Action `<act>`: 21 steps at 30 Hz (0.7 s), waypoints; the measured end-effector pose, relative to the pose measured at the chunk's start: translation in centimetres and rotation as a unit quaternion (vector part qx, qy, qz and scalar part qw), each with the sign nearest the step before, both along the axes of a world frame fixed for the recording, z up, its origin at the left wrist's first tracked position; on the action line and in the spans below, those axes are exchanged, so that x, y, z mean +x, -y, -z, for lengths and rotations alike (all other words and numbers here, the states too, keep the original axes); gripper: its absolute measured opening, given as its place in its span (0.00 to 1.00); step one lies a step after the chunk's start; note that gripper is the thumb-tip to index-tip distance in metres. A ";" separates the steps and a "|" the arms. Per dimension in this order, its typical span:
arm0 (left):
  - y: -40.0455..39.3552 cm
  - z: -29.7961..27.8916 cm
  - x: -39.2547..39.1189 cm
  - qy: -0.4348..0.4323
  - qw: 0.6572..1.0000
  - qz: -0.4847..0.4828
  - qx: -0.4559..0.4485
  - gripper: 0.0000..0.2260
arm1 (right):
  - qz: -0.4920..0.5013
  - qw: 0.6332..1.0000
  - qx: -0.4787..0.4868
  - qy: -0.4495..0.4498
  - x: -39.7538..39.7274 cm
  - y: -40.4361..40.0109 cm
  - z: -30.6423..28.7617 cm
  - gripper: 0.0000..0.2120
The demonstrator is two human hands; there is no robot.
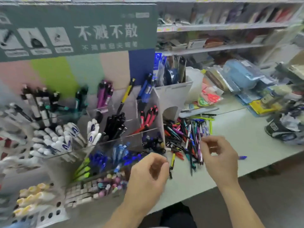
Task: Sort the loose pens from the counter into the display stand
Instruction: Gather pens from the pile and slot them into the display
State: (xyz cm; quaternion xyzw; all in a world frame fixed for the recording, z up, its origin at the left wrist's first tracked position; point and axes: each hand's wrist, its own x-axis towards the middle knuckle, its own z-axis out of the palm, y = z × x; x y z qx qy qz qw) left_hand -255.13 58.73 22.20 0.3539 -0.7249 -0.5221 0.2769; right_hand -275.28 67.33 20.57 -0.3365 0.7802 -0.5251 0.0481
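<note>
The loose pens (187, 137) lie in a heap on the pale worktop (238, 129), just right of the display stand (158, 102). The stand has clear tiered compartments filled with sorted pens: black, red, blue, purple, white and green groups. The left hand (148, 176) hovers at the stand's front right corner with fingers (162, 162) curled toward the thumb; a yellow-and-black pen (171, 163) sits right at its fingertips, but blur hides whether they pinch it. The right hand (218, 157) is over the near edge of the heap, its fingers (205, 142) bent and close together by the pen tips; whether they hold a pen cannot be told. A single blue pen (242, 157) lies apart on the worktop right of that hand. Packaged stationery (243, 76) is piled further back, with shelves (213, 27) behind.
</note>
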 end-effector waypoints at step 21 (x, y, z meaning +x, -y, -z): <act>-3.4 12.8 -24.2 0.363 0.909 -0.184 -0.092 0.21 | -0.188 0.937 0.260 0.135 -22.0 -4.9 17.3 0.29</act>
